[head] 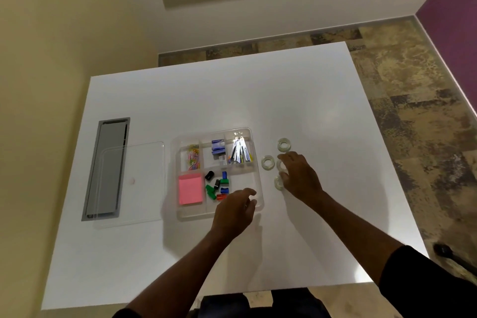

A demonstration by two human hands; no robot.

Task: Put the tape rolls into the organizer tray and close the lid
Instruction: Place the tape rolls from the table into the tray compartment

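White table: clear organizer tray, compartments holding paper clips, pink sticky notes, coloured sharpeners, staplers. Clear lid lies flat left of tray, off it. Four tape rolls on table right of tray. Right hand over two nearer rolls, fingers spread, grasp unclear. Left hand over tray's near right compartment, fingers loosely apart, empty.

Clear tape rolls flat beside open organizer tray; lid left.
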